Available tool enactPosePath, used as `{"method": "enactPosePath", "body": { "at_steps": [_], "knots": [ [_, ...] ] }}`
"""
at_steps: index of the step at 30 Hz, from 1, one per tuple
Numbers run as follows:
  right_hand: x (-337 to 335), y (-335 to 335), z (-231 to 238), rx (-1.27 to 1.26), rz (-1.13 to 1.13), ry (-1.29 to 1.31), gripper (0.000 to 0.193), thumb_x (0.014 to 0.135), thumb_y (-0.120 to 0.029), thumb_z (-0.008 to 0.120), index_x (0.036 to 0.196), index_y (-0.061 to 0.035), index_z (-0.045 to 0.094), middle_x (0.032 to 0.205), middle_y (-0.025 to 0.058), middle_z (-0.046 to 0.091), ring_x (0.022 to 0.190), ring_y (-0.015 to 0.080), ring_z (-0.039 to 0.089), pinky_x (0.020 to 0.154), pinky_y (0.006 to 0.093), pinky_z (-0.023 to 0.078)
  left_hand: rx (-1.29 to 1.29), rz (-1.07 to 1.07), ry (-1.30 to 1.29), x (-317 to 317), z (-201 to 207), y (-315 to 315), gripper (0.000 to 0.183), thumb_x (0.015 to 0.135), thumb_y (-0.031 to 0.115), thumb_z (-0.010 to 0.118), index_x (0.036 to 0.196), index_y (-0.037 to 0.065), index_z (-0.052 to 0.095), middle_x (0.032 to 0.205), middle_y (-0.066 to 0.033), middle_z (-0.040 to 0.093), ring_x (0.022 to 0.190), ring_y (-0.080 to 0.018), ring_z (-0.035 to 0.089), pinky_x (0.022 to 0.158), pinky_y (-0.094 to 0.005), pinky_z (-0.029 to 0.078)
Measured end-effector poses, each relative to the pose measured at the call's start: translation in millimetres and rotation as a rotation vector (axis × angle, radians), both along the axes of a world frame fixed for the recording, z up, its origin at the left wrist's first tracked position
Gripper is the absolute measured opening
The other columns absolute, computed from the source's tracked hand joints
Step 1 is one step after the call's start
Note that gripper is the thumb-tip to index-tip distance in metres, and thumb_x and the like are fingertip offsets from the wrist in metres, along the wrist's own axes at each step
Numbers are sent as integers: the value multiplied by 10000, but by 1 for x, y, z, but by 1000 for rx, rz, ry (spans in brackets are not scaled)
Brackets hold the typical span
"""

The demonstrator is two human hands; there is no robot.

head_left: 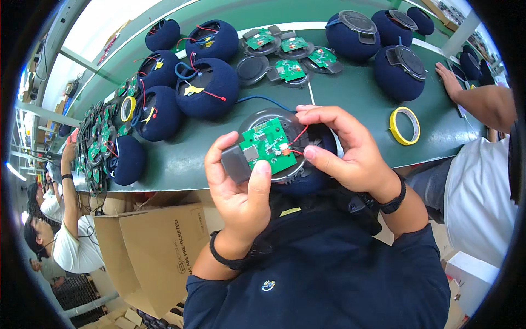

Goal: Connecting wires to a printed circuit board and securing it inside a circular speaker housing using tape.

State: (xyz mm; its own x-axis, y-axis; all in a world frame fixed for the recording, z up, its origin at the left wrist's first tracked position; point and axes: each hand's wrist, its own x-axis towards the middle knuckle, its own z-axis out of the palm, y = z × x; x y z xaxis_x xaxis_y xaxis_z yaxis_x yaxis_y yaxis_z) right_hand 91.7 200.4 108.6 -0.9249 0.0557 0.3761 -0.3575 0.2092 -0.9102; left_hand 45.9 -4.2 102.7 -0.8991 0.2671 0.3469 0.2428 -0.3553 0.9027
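Close in front of me, a green circuit board (266,143) sits on a round black plastic base (262,117). My left hand (235,189) grips this base by its dark tab, the thumb at the board's lower edge. My right hand (353,151) has its thumb and fingers closing near thin red wires (299,135) and the base's right rim. Those wires run to a small connector on the board. Whether the right fingers pinch the wires or the rim is hard to see. Below the base is a dark blue fabric-covered ball (307,183), partly hidden by it and my hand.
Several blue balls with red wires (207,90) stand at the left. Several board-fitted bases (287,71) lie behind; capped balls (400,74) stand at right. Yellow tape rolls (405,126) rest on the green table (350,109). A cardboard box (153,247) stands lower left. Co-workers flank both sides.
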Motion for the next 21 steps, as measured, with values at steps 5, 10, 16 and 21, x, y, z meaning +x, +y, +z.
{"method": "enactPosePath", "body": {
  "at_steps": [5,10,16,21],
  "knots": [
    [-6,14,11,-125,189,-10,816,869,-120,846,1559,-31,419,1278,85,693,1233,193,621,1149,354,383,-512,23,927,-30,28,-8,747,955,37,703,1589,-55,317,1386,-246,612,1099,-239,691,915,-338,579],
    [-11,22,3,-186,106,59,398,908,-38,797,1250,-33,594,1167,47,699,1126,142,646,1020,326,495,-231,45,410,-40,50,0,656,977,204,702,1521,-58,447,1287,-196,657,948,-162,668,732,-245,530],
    [-6,2,-16,-554,-127,85,380,993,-74,712,1321,-22,528,1257,89,665,1165,159,635,1075,357,479,-651,-114,680,-50,25,-24,494,803,109,768,1282,28,679,1260,-168,646,1137,-268,627,947,-372,495],
    [2,7,-23,-473,-132,84,508,1020,-72,645,1482,-15,443,1405,115,597,1294,207,579,1144,396,429,-725,-202,788,-67,24,-12,246,827,30,748,1072,50,726,1154,-154,649,1093,-285,639,958,-371,495]
  ]
}}
